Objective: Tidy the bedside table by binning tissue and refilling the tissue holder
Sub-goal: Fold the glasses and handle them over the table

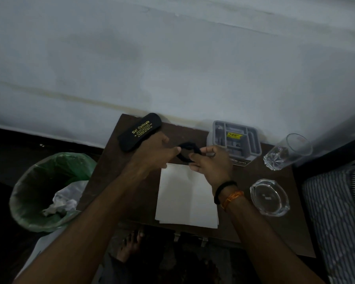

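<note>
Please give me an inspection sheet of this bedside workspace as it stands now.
Surface: dark brown wooden table, against the wall.
Job's things: white tissue sheets flat at centre; crumpled tissue in green-lined bin; grey plastic organiser at back.
Clutter: black spectacle case, clear drinking glass, glass ashtray.
Hands: left hand and right hand both hold a black band.
Cables: nothing seen.
Surroundings: striped mattress at right.
</note>
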`<act>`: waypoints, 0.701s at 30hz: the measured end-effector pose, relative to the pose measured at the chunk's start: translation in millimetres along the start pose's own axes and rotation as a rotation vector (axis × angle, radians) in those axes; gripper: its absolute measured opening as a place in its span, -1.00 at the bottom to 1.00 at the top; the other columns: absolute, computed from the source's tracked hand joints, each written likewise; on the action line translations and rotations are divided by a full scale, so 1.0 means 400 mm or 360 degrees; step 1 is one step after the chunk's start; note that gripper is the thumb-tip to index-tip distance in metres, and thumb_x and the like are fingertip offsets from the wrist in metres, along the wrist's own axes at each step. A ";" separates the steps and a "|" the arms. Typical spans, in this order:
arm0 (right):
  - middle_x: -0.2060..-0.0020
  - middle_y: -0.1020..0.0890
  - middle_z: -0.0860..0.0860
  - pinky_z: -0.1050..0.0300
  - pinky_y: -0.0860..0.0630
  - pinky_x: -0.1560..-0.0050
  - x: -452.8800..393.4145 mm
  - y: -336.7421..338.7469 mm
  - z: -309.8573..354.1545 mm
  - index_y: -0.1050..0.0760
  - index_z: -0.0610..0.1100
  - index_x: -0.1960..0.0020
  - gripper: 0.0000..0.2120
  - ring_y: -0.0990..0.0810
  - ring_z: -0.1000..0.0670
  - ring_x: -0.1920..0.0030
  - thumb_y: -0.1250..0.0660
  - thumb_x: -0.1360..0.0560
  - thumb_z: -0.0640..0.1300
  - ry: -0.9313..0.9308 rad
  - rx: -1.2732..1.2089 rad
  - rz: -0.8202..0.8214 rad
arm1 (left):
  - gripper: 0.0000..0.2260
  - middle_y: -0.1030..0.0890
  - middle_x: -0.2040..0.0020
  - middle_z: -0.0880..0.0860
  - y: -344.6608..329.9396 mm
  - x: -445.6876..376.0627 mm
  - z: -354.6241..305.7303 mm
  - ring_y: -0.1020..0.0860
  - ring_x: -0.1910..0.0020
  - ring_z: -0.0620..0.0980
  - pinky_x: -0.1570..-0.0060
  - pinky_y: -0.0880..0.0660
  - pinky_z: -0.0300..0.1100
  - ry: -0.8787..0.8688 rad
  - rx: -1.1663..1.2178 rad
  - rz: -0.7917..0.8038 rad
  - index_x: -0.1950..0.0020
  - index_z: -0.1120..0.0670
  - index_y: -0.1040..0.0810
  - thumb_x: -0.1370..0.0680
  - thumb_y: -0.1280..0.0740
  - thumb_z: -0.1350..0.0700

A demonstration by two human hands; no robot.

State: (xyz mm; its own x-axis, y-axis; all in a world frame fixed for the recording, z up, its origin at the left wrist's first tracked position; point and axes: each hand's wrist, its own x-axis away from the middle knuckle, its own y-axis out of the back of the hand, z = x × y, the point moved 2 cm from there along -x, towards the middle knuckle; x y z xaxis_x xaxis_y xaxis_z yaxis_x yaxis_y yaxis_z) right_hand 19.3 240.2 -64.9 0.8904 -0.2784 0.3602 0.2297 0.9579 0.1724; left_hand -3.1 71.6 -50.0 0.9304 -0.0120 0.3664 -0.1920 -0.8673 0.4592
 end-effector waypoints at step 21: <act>0.00 -0.60 -0.06 0.18 -0.48 0.06 -0.084 -0.139 0.051 -0.53 -0.16 -0.18 -0.58 -0.58 -0.08 -0.06 -0.40 -0.48 0.12 0.0219 0.0973 -0.0324 | -0.59 -0.50 -0.09 0.08 0.010 -0.014 0.023 -0.55 0.18 -0.02 0.21 -0.54 -0.19 -0.0015 -0.0837 0.0300 -0.35 0.13 -0.40 -0.51 -0.36 0.23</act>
State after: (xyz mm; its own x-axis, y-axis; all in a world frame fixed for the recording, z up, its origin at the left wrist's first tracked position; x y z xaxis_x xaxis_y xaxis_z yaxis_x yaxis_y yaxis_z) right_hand -31.6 194.7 -68.0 0.9043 -0.3990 0.1519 0.1701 0.6629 0.7291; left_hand -6.1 63.7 -57.5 0.8671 -0.1493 0.4753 -0.4832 -0.4846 0.7292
